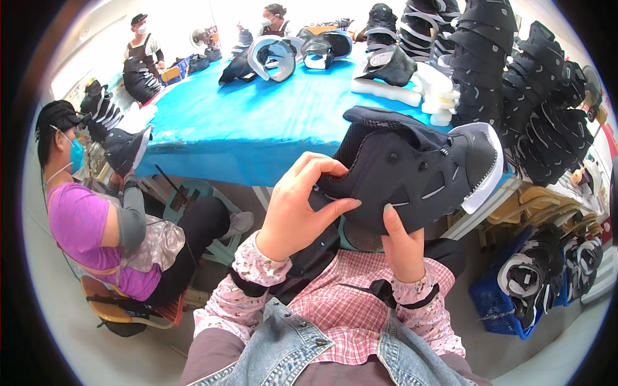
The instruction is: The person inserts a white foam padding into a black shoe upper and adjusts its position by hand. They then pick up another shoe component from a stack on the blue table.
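A black boot upper (412,174) with dark mesh lining, round studs and triangular cut-outs is held up in front of me, tilted on its side. A white piece (484,164) edges its toe end on the right, beside a jagged seam. My left hand (302,196) pinches the edge at the upper's left end, fingers over the rim and thumb against the outer side. With its thumb pressed on the lower side, my right hand (404,248) supports the upper from below; its other fingers are hidden behind it.
Ahead stands a table under a blue cover (206,128), bearing several boot uppers (273,58) and white foam pieces (386,90). Tall stacks of uppers (479,71) rise at right. Blue crates (496,309) of uppers sit low right. A seated co-worker (90,212) holds an upper at left.
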Motion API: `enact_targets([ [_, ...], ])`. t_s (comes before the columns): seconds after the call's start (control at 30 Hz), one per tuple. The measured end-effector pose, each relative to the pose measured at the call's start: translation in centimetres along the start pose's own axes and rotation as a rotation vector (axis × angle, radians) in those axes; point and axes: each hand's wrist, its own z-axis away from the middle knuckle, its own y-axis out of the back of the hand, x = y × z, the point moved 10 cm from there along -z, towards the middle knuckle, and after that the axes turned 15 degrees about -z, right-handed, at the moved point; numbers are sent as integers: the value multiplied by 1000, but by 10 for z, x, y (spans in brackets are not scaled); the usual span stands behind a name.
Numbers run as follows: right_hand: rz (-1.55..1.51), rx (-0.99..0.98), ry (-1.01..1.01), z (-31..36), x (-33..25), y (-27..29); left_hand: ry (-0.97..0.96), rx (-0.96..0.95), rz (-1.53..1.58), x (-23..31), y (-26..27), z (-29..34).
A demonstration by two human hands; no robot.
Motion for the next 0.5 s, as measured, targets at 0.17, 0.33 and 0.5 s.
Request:
enact_targets([
  [0.17, 247, -99, 38, 3, -8, -8, -13, -140, 7, -2, -10, 7],
  [0.33, 349, -66, 190, 9, -29, -21, 121, -253, 302, -34, -53, 30],
  [0.5, 855, -360, 442, 28, -40, -55, 432, -491, 763, -50, -100, 69],
])
